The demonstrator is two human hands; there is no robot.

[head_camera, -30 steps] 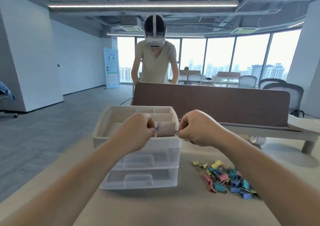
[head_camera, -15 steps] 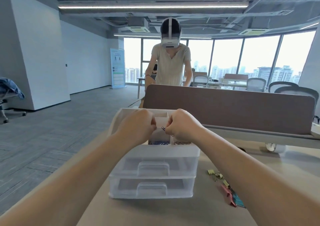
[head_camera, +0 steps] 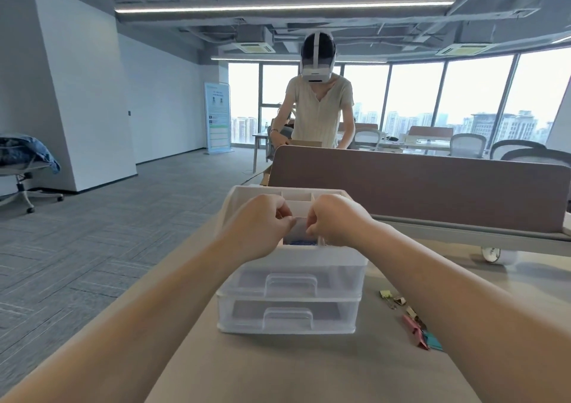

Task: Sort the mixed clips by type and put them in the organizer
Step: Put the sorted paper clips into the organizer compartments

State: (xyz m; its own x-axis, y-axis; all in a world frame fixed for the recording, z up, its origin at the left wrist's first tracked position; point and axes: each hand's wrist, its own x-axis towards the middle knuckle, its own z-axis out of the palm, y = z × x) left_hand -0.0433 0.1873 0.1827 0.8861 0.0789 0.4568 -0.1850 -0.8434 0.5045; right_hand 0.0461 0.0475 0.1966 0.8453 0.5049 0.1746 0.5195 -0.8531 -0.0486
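On the desk, right of the organizer, loose binder clips trail in a line toward me, partly hidden by my right forearm. The organizer's long side runs left to right, drawer handles facing me. Over its top tray my left hand and right hand meet, fingers curled; I cannot tell whether they pinch anything. Blue clips lie in the front compartment
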